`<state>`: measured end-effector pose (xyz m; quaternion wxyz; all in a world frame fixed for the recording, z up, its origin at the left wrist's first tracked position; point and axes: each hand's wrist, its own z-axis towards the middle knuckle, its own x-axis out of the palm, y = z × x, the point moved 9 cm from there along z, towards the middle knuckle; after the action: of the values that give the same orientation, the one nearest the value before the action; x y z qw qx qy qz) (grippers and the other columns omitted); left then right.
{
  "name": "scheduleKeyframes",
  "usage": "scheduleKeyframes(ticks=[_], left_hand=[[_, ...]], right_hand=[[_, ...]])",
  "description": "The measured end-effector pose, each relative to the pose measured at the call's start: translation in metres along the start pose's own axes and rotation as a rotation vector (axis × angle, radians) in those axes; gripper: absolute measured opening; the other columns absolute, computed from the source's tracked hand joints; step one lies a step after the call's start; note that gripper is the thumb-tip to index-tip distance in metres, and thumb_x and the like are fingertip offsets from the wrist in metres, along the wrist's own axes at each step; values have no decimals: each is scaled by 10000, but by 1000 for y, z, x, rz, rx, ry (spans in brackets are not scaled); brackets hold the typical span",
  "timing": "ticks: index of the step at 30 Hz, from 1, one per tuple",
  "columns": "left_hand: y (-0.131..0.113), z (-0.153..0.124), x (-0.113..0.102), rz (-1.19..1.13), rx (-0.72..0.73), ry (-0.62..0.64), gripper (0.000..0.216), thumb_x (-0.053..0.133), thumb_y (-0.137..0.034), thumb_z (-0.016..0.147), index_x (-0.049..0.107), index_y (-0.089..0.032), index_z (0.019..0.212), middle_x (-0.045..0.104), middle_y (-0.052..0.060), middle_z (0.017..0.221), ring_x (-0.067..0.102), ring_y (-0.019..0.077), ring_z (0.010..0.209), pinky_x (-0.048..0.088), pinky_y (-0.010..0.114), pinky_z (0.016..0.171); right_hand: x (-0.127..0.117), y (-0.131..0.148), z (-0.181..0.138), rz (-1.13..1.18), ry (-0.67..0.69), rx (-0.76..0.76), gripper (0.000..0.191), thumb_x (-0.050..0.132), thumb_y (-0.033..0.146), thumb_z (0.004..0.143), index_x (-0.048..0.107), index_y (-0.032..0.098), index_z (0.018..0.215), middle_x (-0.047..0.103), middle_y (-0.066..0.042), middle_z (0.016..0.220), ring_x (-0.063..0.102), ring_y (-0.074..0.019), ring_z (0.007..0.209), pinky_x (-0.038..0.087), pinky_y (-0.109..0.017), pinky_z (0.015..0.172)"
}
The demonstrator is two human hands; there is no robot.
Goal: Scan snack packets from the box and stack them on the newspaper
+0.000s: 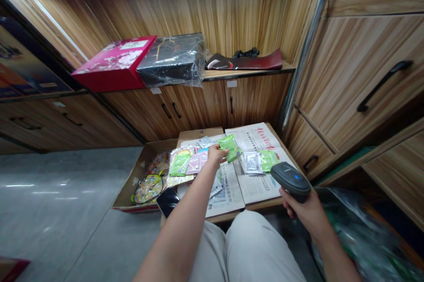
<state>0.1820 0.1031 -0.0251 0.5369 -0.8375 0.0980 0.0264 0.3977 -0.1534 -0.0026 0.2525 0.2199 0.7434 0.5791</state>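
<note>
Head camera shows the left hand (216,155) pinching a green packet (230,147) in closed fingers (223,152) above the newspaper-covered tabletop (263,204), while the right hand (306,211) grips a grey barcode scanner (290,179) near its front edge.

Packets (253,162) on newspaper (260,187), box (130,189) at left

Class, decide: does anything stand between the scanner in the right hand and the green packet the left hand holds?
Nothing visible does. Only open space separates the scanner from the green packet; other packets lie flat on the newspaper below.
</note>
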Motion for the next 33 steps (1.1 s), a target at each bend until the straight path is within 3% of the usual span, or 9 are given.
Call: scheduleKeyframes(ticks=[3,7,18,25,29,33], left_hand=[[4,-5,23,-100,-34,42,301,856,-136,590,608,-156,759,690,24,785,686,170,772,577,335,742],[4,-4,36,-116,-34,47,251,798,-52,609,619,-145,758,674,18,754,676,164,740,578,369,758],[5,-1,47,-88,-28,56,278,829,-89,579,640,-134,777,700,48,775,699,199,769,583,336,713],[4,-2,51,-86,-16,102,253,804,-64,595,630,-139,762,666,21,731,662,155,694,570,336,710],[12,-1,57,-48,-23,75,254,817,-121,628,575,-148,696,601,-16,640,622,120,621,544,272,649],[26,2,77,25,-14,60,362,837,-187,642,480,-160,588,472,-56,523,526,83,501,489,224,545]], right_hand=[[5,-2,-1,-54,18,-7,358,780,505,631,628,182,633,582,1,435,508,-148,335,372,-249,329],[10,-2,-2,-119,42,-43,336,773,476,640,595,197,584,572,9,416,496,-145,328,367,-254,341],[4,-16,4,-109,47,15,359,743,518,671,594,200,597,579,8,425,496,-139,322,364,-242,319],[2,-16,4,-85,19,44,350,747,509,660,600,199,591,578,3,423,505,-147,318,370,-244,310],[-10,-13,8,-19,-36,38,384,763,539,648,610,189,610,588,-6,440,512,-147,330,386,-245,317],[-31,-13,13,26,-99,42,396,777,535,658,649,160,645,596,-10,468,524,-143,363,407,-239,333]])
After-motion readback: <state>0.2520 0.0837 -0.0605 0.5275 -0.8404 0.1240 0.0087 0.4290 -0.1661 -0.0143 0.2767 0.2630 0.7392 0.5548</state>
